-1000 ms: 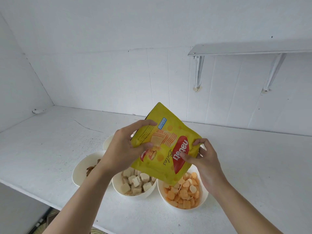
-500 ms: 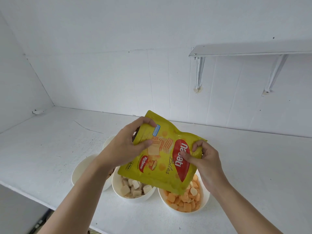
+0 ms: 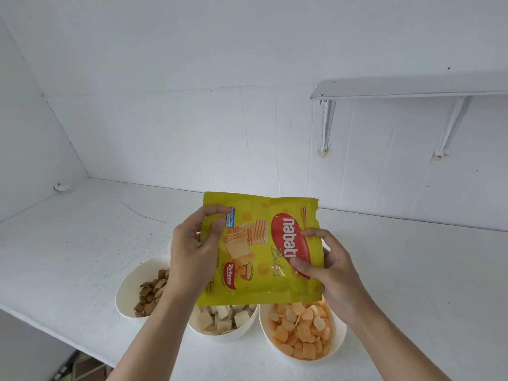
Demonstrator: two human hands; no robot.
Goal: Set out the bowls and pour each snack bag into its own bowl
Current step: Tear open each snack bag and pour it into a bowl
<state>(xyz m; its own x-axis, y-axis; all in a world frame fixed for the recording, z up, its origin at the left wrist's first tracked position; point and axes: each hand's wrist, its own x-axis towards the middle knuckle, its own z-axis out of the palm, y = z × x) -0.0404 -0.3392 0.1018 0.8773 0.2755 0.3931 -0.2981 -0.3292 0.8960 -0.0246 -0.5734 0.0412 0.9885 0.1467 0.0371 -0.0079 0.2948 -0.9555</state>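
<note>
A yellow snack bag [image 3: 261, 259] is held flat in the air above the bowls, its torn edge pointing right. My left hand [image 3: 192, 251] grips its left end and my right hand [image 3: 327, 268] pinches its right side. Below stand three white bowls. The left bowl [image 3: 126, 292] holds brown pieces. Pale wafer squares fill the middle bowl [image 3: 228, 332], partly hidden by the bag. Orange crisps lie in the right bowl [image 3: 336, 336]. The rim of a further bowl [image 3: 170, 244] peeks out behind my left hand.
The bowls stand on a white counter [image 3: 82, 243] close to its front edge. White tiled walls close it in at the back and left. A white shelf [image 3: 406, 89] on brackets hangs on the back wall at the upper right.
The bag has turned from tilted with its mouth down toward the bowls to flat and level, and it sits a little higher. Both hands have kept their hold on it.
</note>
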